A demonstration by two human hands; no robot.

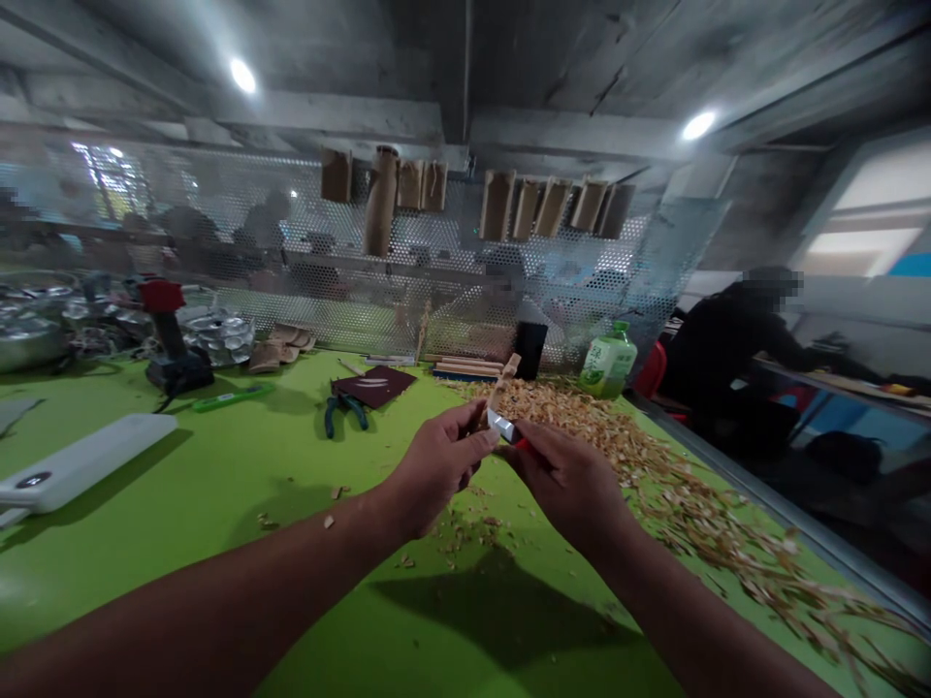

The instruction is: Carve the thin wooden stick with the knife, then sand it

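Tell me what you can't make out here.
All in the head view:
Lower end of the wooden stick: hidden by the left hand.
Handle of the knife: mostly covered by the right hand.
Left end of the white device: cut off by the edge.
Fine print on the green bottle: too small.
Figures: blurred behind the perforated panel.

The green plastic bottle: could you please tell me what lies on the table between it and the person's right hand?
In the head view, a heap of wood shavings lies between the right hand and the green plastic bottle.
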